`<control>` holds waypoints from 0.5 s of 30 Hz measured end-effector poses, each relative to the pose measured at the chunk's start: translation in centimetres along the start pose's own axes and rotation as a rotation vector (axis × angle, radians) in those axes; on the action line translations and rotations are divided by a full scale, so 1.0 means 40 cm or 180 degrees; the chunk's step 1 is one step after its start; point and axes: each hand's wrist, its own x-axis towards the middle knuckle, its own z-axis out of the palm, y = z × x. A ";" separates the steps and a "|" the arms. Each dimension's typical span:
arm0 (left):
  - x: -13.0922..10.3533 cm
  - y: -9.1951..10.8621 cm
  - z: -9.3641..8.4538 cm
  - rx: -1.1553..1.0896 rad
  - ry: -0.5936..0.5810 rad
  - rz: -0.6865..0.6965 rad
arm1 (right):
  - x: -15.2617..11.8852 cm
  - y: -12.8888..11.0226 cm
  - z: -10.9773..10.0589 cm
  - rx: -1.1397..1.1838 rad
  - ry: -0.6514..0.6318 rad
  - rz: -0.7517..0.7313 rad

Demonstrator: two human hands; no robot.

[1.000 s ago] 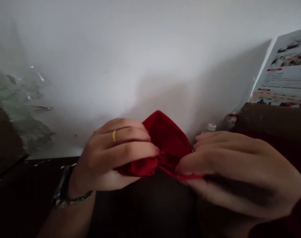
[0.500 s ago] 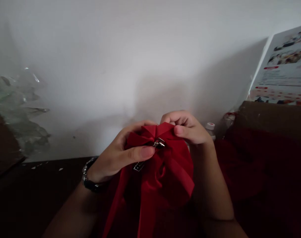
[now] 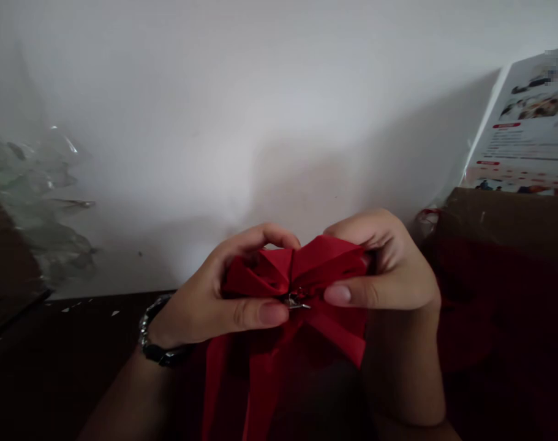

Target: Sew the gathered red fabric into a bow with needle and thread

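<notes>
A red ribbon bow (image 3: 327, 260) with long hanging tails is held up between both hands in the middle of the view. My left hand (image 3: 233, 294) grips its left loops, thumb in front and fingers behind. At the bow's centre sits a small shiny metal clip (image 3: 297, 303), right by my left thumb tip and partly covered. My right hand (image 3: 389, 269) pinches the right loops, thumb across the front and the other fingers curled behind. A dark band and a beaded bracelet circle my left wrist.
Clear crumpled plastic (image 3: 44, 214) hangs at the left, beside a brown box (image 3: 7, 257). A cardboard box (image 3: 512, 226) with red material stands at the right, below a printed poster (image 3: 531, 128). A white wall (image 3: 191, 122) rises behind the dark table (image 3: 67, 343).
My right hand has shifted right and its thumb has come down onto the bow's front. The bow has tilted, so its lower loops and the clip show less.
</notes>
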 end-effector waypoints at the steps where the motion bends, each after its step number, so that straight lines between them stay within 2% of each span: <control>1: -0.001 0.002 -0.005 0.0047 -0.0023 -0.0107 | 0.006 0.003 -0.002 0.0077 -0.0008 0.0076; 4: -0.005 0.009 -0.021 0.0447 -0.0072 -0.0253 | 0.029 0.012 -0.012 0.0362 -0.0273 0.0269; 8: -0.019 0.007 -0.032 0.1271 0.0165 -0.0125 | 0.064 0.045 -0.039 0.0577 -0.0665 0.0474; 12: -0.043 -0.013 -0.040 0.1569 0.0137 -0.0328 | 0.098 0.117 -0.058 0.0751 -0.1271 0.1150; 13: -0.052 -0.020 -0.042 0.1547 0.0148 -0.0445 | 0.103 0.138 -0.054 0.0817 -0.1311 0.1303; 15: -0.072 -0.040 -0.047 0.1394 0.0209 -0.0621 | 0.101 0.175 -0.038 0.0951 -0.1090 0.1533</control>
